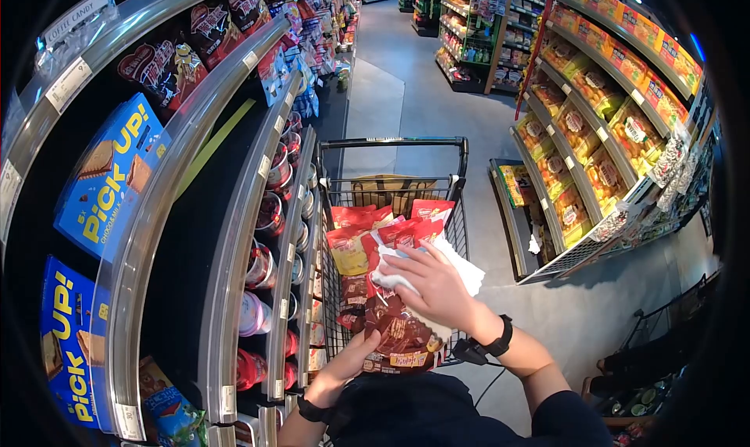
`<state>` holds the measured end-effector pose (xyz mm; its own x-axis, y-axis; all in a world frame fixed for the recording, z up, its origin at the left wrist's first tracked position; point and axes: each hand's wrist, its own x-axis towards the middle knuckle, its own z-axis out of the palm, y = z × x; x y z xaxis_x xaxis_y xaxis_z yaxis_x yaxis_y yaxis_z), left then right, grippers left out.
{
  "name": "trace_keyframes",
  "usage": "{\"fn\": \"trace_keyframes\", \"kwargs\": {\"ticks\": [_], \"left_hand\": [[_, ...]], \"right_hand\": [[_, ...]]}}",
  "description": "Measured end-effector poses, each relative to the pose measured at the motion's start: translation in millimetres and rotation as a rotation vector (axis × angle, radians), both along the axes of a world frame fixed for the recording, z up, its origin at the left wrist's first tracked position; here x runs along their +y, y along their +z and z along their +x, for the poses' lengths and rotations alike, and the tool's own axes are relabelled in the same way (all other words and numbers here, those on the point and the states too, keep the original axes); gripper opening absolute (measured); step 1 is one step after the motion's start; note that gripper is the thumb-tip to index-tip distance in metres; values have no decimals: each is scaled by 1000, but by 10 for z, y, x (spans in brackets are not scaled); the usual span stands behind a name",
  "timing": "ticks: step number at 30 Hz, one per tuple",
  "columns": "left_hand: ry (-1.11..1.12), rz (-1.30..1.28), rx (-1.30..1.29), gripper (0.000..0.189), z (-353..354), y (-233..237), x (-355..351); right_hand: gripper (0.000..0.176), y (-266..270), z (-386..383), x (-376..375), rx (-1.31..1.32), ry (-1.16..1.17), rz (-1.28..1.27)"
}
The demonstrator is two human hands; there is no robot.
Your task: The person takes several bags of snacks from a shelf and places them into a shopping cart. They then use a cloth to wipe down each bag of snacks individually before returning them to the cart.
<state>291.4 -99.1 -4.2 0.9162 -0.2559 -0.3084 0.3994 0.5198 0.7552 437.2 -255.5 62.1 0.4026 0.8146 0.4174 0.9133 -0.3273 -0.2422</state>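
A brown and red snack bag (402,330) is held up in front of me over the near end of the shopping cart. My left hand (353,359) grips its lower left edge, thumb on the front. Against the upper part of the bag, my right hand (437,287) presses a white cloth (461,269), fingers stretched across it. The cloth hangs out past the hand on the right. Behind the held bag, red and yellow snack bags (350,248) stand in the black wire shopping cart (461,212).
Close on my left runs a shelf with blue biscuit boxes (109,173), dark candy bags (164,68) and several small tubs (262,263). A slanted rack of yellow packs (578,130) stands to the right. Grey aisle floor (383,80) stretches ahead past the cart.
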Motion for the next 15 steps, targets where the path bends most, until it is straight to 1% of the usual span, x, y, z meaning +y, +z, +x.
{"fn": "trace_keyframes", "kwargs": {"ticks": [1, 2, 4, 5, 6, 7, 8, 9, 10, 11, 12, 13, 14, 15], "left_hand": [[63, 17, 9, 47, -7, 59, -11], [66, 19, 7, 47, -1, 20, 24], [154, -76, 56, 43, -34, -192, 145], [129, -177, 60, 41, -50, -311, 227], [131, -177, 63, 41, -58, -294, 213], [166, -123, 89, 42, -61, -250, 193], [200, -69, 112, 42, -53, -203, 180], [192, -72, 135, 43, -49, -161, 182], [190, -131, 128, 43, -39, -106, 172], [207, -147, 109, 43, -30, -38, 163], [224, -163, 90, 43, -30, 12, 158], [222, -162, 88, 43, -28, 33, 148], [304, -107, 54, 44, -16, 54, 149], [385, -52, 21, 45, -1, 67, 156]], "right_hand": [[42, 17, -67, 9, -27, 26, 3], [44, 36, -151, 17, -56, 54, 4], [47, 36, -450, -8, -152, 208, -83], [47, -68, -597, -51, -123, 313, -80], [48, -106, -688, -71, -93, 414, -75], [48, -117, -655, -99, -104, 443, -88], [48, -111, -557, -105, -104, 441, -87], [46, -93, -409, -97, -150, 293, -57], [44, -81, -252, -94, -197, 145, -27], [44, -82, -98, -116, -84, 29, -32], [45, -104, -51, -127, 127, 0, 62], [45, -173, -109, -110, 165, -12, 90], [46, -264, -222, -97, 201, -21, 121], [47, -340, -341, -145, 168, 36, 49]]}}
